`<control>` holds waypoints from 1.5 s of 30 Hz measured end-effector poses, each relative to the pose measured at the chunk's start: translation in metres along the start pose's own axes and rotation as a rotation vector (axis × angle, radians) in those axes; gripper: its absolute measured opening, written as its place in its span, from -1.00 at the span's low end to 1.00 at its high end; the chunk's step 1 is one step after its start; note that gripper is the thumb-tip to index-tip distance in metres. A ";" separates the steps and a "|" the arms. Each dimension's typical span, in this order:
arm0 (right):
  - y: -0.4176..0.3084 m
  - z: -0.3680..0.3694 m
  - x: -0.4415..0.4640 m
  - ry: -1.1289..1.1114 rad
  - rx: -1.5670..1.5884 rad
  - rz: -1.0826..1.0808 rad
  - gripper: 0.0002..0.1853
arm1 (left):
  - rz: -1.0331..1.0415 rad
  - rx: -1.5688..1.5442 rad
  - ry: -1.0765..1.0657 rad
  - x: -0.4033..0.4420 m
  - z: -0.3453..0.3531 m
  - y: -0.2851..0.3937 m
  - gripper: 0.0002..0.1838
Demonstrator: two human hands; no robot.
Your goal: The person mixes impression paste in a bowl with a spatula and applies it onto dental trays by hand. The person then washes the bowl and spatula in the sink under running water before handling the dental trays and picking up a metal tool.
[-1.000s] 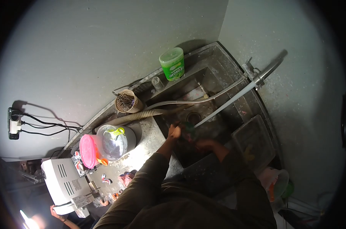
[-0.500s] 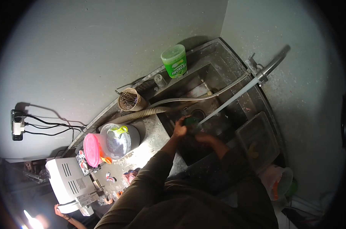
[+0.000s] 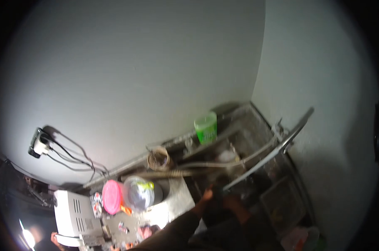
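My left hand (image 3: 207, 195) is over the sink (image 3: 256, 147), its fingers closed around a small dark green object whose kind I cannot make out. Motion blur and shadow hide most of that object. Beside it, my right hand (image 3: 232, 202) is low in the basin, with its fingers smeared and dark. A pale stream (image 3: 256, 167), which looks like water, slants from the faucet (image 3: 283, 140) down to the hands. Behind them, a ribbed hose (image 3: 179, 172) and a thinner pale hose (image 3: 210, 164) cross the basin.
A green tub (image 3: 206, 130) and a woven cup (image 3: 158, 159) stand along the back edge. Left are a clear bucket (image 3: 136, 194), a pink lid (image 3: 112, 196) and a white machine (image 3: 70, 213) with another person's hand (image 3: 55, 239). A clear container (image 3: 282, 205) sits right.
The camera has tilted up, so everything sits lower in view and is blurred. Both hands stay at the stream in the sink. The green object is harder to see.
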State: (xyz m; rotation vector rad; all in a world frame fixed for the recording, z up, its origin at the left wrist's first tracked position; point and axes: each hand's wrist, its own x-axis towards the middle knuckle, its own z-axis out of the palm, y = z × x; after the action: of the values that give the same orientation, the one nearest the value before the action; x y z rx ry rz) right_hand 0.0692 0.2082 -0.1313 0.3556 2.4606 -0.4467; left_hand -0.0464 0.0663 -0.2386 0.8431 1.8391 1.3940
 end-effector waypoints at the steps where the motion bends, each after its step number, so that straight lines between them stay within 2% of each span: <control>1: -0.008 0.000 0.005 -0.099 0.143 0.007 -0.55 | 0.110 -0.001 -0.044 -0.003 0.006 -0.029 -0.56; 3: -0.014 -0.033 0.007 -0.128 0.358 0.140 -0.57 | 0.272 -0.006 -0.093 0.002 0.006 -0.067 -0.57; 4: -0.009 -0.004 0.032 0.079 0.663 0.009 -0.58 | 0.325 -0.005 -0.096 0.010 0.000 -0.072 -0.57; 5: -0.002 0.031 0.059 0.250 0.999 -0.202 -0.58 | 0.182 -0.051 -0.032 0.007 0.002 -0.056 -0.59; 6: 0.004 0.063 0.085 0.361 1.238 -0.450 -0.57 | 0.129 -0.067 -0.003 0.007 0.003 -0.039 -0.60; 7: 0.009 0.064 0.090 0.321 1.024 -0.396 -0.59 | 0.077 -0.084 0.025 0.007 0.003 -0.020 -0.62; 8: 0.013 0.064 0.093 0.280 0.804 -0.355 -0.61 | 0.170 0.253 0.043 0.007 -0.004 -0.009 -0.64; 9: 0.014 0.062 0.096 0.164 0.385 -0.228 -0.64 | 0.253 0.589 0.075 0.007 -0.009 0.000 -0.65; 10: 0.018 0.061 0.099 0.281 0.643 -0.232 -0.64 | 0.274 0.604 0.091 0.002 -0.007 0.006 -0.65; 11: 0.020 0.065 0.108 0.393 0.901 -0.244 -0.65 | 0.149 0.283 0.099 0.004 -0.008 0.010 -0.60; 12: 0.014 0.093 0.131 0.614 0.893 -0.344 -0.61 | 0.040 -0.044 0.147 0.006 -0.009 0.014 -0.55; 13: 0.007 0.122 0.155 0.838 0.851 -0.433 -0.58 | -0.022 -0.091 0.145 0.007 -0.009 0.022 -0.55; 15: 0.011 0.099 0.132 0.497 0.830 -0.401 -0.57 | -0.094 -0.001 0.112 0.011 -0.012 0.030 -0.55; 16: 0.012 0.098 0.129 0.394 0.811 -0.387 -0.56 | -0.110 0.048 0.095 0.012 -0.012 0.033 -0.55; 18: 0.013 0.100 0.125 0.316 0.787 -0.406 -0.55 | -0.134 0.100 0.074 0.013 -0.014 0.034 -0.55; 21: 0.020 0.116 0.144 0.314 0.702 -0.483 -0.53 | -0.171 0.094 0.060 0.011 -0.013 0.036 -0.55; 22: 0.023 0.135 0.162 0.332 0.645 -0.520 -0.53 | -0.189 0.058 0.070 0.008 -0.012 0.034 -0.55; 24: 0.023 0.112 0.147 0.290 0.782 -0.327 -0.53 | -0.299 -0.184 0.098 0.010 -0.009 0.025 -0.55; 25: 0.024 0.095 0.136 0.251 0.907 -0.129 -0.53 | -0.389 -0.396 0.132 0.010 -0.005 0.018 -0.55; 26: 0.021 0.084 0.122 0.243 0.902 -0.128 -0.53 | -0.437 -0.528 0.164 0.007 -0.002 0.014 -0.56; 27: 0.016 0.077 0.109 0.289 0.926 -0.428 -0.53 | -0.442 -0.514 0.163 0.007 -0.002 0.013 -0.56; 28: 0.012 0.074 0.095 0.329 0.939 -0.728 -0.53 | -0.340 -0.204 0.066 0.003 -0.004 0.023 -0.55; 29: 0.011 0.077 0.096 0.320 0.939 -0.725 -0.53 | -0.225 0.107 0.007 0.000 -0.007 0.032 -0.55; 30: 0.017 0.096 0.118 0.095 1.514 -0.600 -0.53 | 0.019 0.732 -0.153 -0.002 -0.011 0.042 -0.54; 31: 0.015 0.092 0.116 -0.045 1.787 -0.526 -0.54 | 0.018 0.733 -0.153 -0.004 -0.009 0.045 -0.54; 32: 0.013 0.088 0.114 -0.165 2.065 -0.421 -0.54 | -0.015 0.510 -0.067 -0.004 -0.004 0.039 -0.52; 33: 0.008 0.061 0.085 -0.005 1.353 -0.396 -0.54 | -0.045 0.286 0.017 -0.003 -0.002 0.039 -0.51; 34: 0.002 0.035 0.063 0.132 0.639 -0.338 -0.54 | -0.041 0.286 0.016 0.000 -0.003 0.040 -0.51; 35: 0.008 0.047 0.071 0.129 0.638 -0.334 -0.54 | -0.028 0.309 0.000 -0.002 -0.002 0.042 -0.52; 37: 0.034 0.104 0.119 0.296 0.848 -0.646 -0.59 | -0.001 0.356 -0.032 -0.006 -0.002 0.047 -0.54; 38: 0.025 0.089 0.106 0.298 0.848 -0.647 -0.59 | 0.015 0.385 -0.046 -0.005 -0.006 0.047 -0.56; 40: 0.003 0.048 0.071 0.329 0.674 -0.157 -0.61 | 0.033 0.411 -0.057 0.004 -0.005 0.029 -0.57; 41: 0.004 0.050 0.076 0.326 0.673 -0.155 -0.61 | -0.197 0.033 0.041 0.012 0.000 0.000 -0.57; 43: 0.018 0.082 0.106 0.191 0.910 -0.393 -0.64 | -0.429 -0.353 0.135 0.009 0.007 -0.016 -0.57; 44: 0.015 0.064 0.089 0.191 0.909 -0.391 -0.64 | -0.301 -0.170 0.119 0.008 0.008 -0.017 -0.57; 45: 0.013 0.043 0.071 0.278 0.875 -0.258 -0.62 | -0.170 0.014 0.103 0.009 0.006 -0.017 -0.57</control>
State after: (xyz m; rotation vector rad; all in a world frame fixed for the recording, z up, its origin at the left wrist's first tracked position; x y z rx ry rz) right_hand 0.0409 0.2132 -0.2101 0.4643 2.4436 -1.6889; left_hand -0.0477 0.0732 -0.2572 0.6157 1.9508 1.3398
